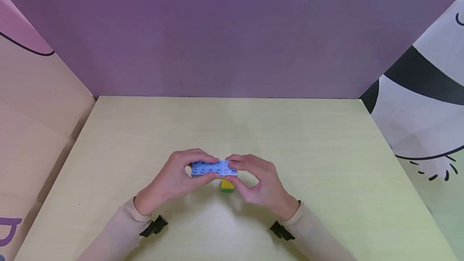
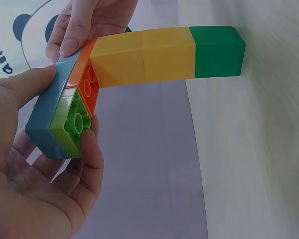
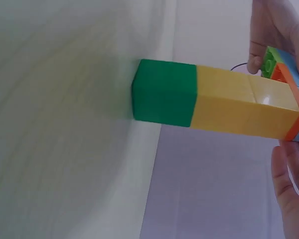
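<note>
A tower of toy building bricks stands upright on the table. At its foot is a dark green brick (image 2: 219,52), with two yellow bricks (image 2: 167,55) stacked above. An orange brick (image 2: 80,70) tops the yellow ones, and a lime green brick (image 2: 61,119) juts out beside it. Across the top lie a long blue brick (image 1: 204,168) and a shorter blue brick (image 1: 226,169), end to end. My left hand (image 1: 177,176) grips the long blue brick's overhanging end, fingertips against the lime brick. With thumb and fingers, my right hand (image 1: 262,178) pinches the short blue brick.
The pale wooden table (image 1: 304,140) meets a purple wall panel (image 1: 232,35) at the back. Side panels with cartoon drawings stand left (image 1: 32,112) and right (image 1: 427,120). Dark wrist camera mounts sit under both sleeves.
</note>
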### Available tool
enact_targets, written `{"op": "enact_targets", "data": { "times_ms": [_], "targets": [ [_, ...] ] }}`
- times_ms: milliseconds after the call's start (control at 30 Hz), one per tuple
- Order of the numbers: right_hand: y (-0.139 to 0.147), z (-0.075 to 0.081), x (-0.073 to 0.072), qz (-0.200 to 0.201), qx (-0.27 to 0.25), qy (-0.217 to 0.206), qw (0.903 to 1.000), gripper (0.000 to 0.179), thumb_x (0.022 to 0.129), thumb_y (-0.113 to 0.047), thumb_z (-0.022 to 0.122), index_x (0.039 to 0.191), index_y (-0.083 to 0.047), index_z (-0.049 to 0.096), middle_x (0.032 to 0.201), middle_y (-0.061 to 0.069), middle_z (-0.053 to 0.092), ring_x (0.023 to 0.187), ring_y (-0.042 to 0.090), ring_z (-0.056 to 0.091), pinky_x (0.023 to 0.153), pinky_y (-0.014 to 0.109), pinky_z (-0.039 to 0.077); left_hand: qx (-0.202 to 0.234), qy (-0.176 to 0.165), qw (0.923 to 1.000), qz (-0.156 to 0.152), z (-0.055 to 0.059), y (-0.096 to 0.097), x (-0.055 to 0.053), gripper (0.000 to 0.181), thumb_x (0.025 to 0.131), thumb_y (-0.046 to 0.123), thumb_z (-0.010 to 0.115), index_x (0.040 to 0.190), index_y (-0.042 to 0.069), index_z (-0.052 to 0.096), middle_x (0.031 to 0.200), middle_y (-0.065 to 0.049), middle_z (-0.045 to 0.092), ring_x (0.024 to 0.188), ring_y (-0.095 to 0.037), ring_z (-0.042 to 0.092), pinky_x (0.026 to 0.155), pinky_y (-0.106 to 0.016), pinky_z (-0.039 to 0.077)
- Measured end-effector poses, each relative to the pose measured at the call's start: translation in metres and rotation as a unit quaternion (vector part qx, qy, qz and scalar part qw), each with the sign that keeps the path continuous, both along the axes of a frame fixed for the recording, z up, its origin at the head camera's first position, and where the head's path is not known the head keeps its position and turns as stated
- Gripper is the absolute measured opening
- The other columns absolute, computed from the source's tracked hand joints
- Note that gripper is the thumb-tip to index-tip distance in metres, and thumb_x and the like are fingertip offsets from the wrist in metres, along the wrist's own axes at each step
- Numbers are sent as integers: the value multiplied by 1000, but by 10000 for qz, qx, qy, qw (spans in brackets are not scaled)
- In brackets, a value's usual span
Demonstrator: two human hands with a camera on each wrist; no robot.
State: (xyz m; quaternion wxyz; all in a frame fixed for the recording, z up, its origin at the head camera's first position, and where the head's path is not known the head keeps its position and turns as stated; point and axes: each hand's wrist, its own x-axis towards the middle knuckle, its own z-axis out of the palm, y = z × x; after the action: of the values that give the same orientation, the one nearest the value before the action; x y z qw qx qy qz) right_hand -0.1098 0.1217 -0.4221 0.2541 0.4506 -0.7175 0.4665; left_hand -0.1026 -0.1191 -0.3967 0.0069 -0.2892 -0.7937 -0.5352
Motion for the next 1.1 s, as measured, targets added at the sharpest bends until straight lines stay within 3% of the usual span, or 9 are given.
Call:
{"op": "enact_targets", "data": {
  "times_ms": [233, 467, 633, 833, 1000, 1100],
  "targets": [
    [-1, -6, -2, 16, -56, 187, 9998, 29, 88, -14, 75, 112, 2, 67, 108, 19, 72, 93, 26, 72, 86, 26, 58, -178, 446, 9988, 118, -3, 1, 1, 30, 83, 26, 81, 112, 24, 74, 103, 12, 72, 89, -4, 65, 75, -22, 55],
    [0, -8, -4, 26, 39, 13, 10000, 33, 86, -10, 76, 115, 1, 64, 111, 17, 71, 89, 20, 68, 76, 20, 55, -859, 914, 9914, 384, -2, -4, 3, 38, 84, 31, 80, 120, 28, 70, 108, 17, 70, 91, 0, 63, 77, -21, 54],
    [1, -10, 1, -106, 137, -251, 9995, 30, 87, -13, 76, 113, -2, 65, 110, 15, 72, 90, 18, 67, 73, 19, 52, -1152, 863, 9878, 596, -2, -18, 6, 45, 83, 33, 81, 125, 31, 67, 115, 18, 69, 91, 0, 60, 74, -23, 53],
    [4, -10, 5, -280, 423, -560, 9971, 32, 86, -12, 77, 115, -5, 63, 113, 9, 71, 93, 16, 66, 74, 19, 52, -1116, 731, 9884, 724, -5, -35, 8, 41, 82, 29, 82, 121, 32, 68, 111, 22, 68, 93, -1, 60, 73, -23, 53],
    [6, -10, 8, -514, 864, -749, 9921, 48, 79, -5, 81, 123, -7, 60, 115, 6, 70, 95, 15, 66, 73, 28, 56, -1004, 696, 9903, 665, -7, -38, 7, 41, 82, 27, 82, 121, 32, 68, 110, 21, 69, 93, -2, 61, 72, -23, 53],
    [10, -11, 10, -650, 1156, -1147, 9845, 63, 79, -6, 80, 135, -7, 52, 115, 6, 71, 99, 16, 68, 76, 34, 58, -982, 690, 9906, 660, -7, -39, 7, 41, 82, 25, 83, 120, 30, 69, 110, 20, 69, 92, -2, 61, 72, -23, 54]
  ]
}}
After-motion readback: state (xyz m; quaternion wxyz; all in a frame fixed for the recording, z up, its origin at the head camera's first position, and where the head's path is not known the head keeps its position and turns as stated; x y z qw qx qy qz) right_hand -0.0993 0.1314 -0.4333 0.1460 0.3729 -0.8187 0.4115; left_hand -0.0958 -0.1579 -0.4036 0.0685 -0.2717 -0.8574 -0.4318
